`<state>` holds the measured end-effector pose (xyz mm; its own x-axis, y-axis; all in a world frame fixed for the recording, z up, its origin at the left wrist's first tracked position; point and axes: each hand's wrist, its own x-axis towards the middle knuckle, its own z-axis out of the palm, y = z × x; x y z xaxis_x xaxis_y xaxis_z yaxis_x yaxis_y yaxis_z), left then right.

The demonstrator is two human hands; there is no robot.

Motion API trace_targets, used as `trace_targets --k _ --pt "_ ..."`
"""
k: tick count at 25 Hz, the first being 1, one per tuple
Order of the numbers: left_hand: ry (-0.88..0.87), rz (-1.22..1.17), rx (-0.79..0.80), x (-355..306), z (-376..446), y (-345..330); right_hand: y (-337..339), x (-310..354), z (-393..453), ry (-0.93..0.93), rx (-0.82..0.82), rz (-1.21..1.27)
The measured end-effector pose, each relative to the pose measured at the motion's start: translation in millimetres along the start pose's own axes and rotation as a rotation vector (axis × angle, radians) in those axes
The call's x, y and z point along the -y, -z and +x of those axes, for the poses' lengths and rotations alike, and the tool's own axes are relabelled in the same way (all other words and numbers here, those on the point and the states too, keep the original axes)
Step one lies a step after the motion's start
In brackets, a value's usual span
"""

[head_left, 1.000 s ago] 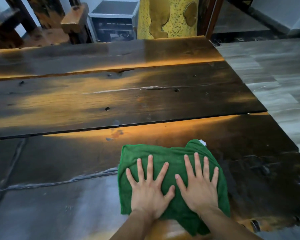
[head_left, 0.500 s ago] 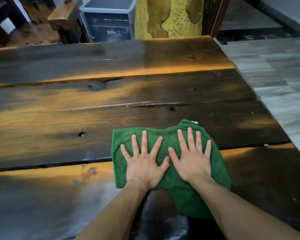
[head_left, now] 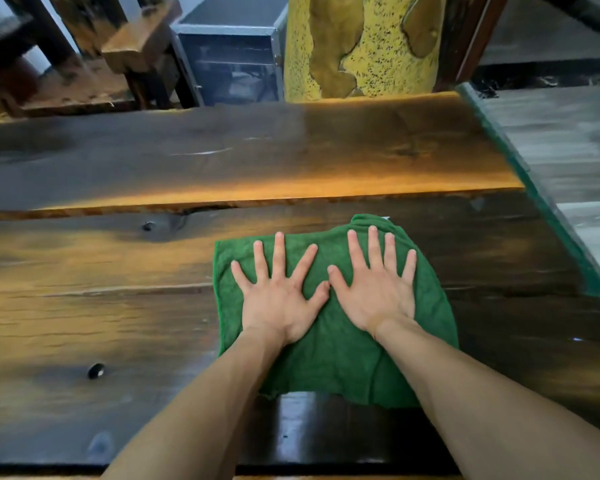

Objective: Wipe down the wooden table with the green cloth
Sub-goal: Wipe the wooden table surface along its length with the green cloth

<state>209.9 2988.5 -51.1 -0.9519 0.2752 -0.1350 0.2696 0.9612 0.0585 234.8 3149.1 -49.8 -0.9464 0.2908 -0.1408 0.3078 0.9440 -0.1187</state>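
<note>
Here, on the wooden tabletop (head_left: 84, 306), the left hand (head_left: 281, 299) was laid flat with fingers spread on the green cloth (head_left: 329, 358), and the right hand (head_left: 378, 292) was pressed beside it, thumbs nearly touching; nothing was gripped. The cloth was seen directly under both palms on the middle plank, right of centre, its long axis running roughly toward the far plank (head_left: 291, 157). Neither hand was judged nearer. The cloth's far tip was bunched, and the tabletop's near edge was cut off.
</note>
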Motion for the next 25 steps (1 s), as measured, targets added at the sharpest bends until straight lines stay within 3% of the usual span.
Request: trace_targets --k 25 --pt "-0.059 -0.025 -0.039 -12.8 454.8 66.1 59.3 13.5 445.5 -0.038 -0.049 -0.042"
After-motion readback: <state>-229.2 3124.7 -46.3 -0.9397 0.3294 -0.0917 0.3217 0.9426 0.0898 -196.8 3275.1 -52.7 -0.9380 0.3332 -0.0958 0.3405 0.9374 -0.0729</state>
